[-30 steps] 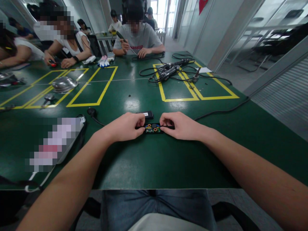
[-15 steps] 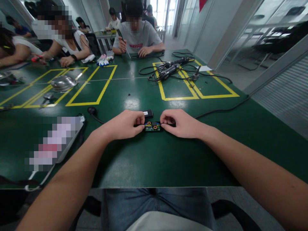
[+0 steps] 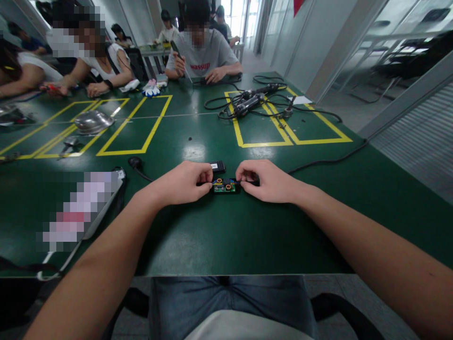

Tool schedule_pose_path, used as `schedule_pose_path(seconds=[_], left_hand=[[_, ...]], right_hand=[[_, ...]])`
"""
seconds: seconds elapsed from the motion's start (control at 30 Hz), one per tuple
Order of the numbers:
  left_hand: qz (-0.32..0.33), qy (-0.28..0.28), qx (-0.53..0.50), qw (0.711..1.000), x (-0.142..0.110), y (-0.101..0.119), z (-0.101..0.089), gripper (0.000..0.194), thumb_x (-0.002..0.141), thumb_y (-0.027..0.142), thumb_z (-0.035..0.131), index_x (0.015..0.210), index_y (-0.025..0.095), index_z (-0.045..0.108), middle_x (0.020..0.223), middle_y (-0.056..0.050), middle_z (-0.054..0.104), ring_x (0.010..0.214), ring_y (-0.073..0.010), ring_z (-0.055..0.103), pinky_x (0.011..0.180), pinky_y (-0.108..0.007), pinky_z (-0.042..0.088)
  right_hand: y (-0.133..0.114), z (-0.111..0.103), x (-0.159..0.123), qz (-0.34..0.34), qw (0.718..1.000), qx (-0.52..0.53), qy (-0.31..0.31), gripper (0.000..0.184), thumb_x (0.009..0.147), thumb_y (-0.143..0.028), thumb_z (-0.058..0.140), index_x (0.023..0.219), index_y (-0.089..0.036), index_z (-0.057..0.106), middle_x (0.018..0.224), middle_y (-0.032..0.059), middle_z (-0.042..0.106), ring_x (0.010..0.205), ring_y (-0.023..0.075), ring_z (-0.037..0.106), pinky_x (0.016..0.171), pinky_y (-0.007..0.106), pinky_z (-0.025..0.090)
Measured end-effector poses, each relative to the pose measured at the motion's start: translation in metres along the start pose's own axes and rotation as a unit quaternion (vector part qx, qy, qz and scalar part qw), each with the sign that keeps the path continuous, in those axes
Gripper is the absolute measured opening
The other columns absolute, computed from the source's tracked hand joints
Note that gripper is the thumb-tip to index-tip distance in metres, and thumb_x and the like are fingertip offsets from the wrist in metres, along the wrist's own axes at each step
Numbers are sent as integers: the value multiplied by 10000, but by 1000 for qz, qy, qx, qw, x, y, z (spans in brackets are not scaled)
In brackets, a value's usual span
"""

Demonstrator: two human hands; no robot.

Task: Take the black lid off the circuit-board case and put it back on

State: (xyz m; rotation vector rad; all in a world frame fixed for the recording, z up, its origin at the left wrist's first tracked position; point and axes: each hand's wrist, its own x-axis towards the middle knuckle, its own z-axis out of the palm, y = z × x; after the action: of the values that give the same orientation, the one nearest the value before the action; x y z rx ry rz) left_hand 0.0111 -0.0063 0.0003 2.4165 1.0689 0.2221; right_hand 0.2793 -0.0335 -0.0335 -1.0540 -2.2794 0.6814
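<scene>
A small green circuit board (image 3: pixel 221 188) with copper coils and coloured wires sits in an open black case on the table in front of me. At its left end my left hand (image 3: pixel 182 184) is closed, thumb and finger pinching the black cable where thin wires enter the board. My right hand (image 3: pixel 271 182) pinches the other black cable (image 3: pixel 318 163) at the right end. Just behind the board lies a black case cover (image 3: pixel 218 167) with a white label. The fingertips partly hide both cable ends.
A black plug (image 3: pixel 135 163) rests left of my left hand. A pouch-like item with a white strap (image 3: pixel 47 274) lies at the near left. Beyond are yellow tape outlines (image 3: pixel 122 153), a metal bowl-shaped part (image 3: pixel 94 122) and corded tools (image 3: pixel 249 105). Other people sit across the table.
My right fingertips have shifted very slightly at the board's right end. My left hand keeps its place. Across the table, a person's hand has moved a little.
</scene>
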Motion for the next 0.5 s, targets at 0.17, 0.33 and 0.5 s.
schedule_pose_path(seconds=[0.17,0.33,0.5], left_hand=[[4,1,-1,1000,0,0,0,49,868,203,653,821,201,639,714,12,670,651,-164,609,657,-284,428],[4,-2,5,1000,0,0,0,43,876,205,653,834,198,646,727,9,676,666,-166,616,661,-283,427],[2,-2,7,1000,-1,0,0,48,877,203,647,829,198,643,723,9,674,658,-163,612,663,-283,427]], right_hand=[[-1,-1,0,10,1000,-6,-1,91,818,-159,634,886,-217,647,794,11,667,674,167,551,647,311,421],[-1,-2,1,5,1000,-1,-6,94,814,-150,635,881,-213,651,802,15,674,666,164,545,643,311,414],[0,-1,0,-5,1000,-9,2,87,823,-161,619,890,-200,657,792,15,660,671,166,556,644,315,418]])
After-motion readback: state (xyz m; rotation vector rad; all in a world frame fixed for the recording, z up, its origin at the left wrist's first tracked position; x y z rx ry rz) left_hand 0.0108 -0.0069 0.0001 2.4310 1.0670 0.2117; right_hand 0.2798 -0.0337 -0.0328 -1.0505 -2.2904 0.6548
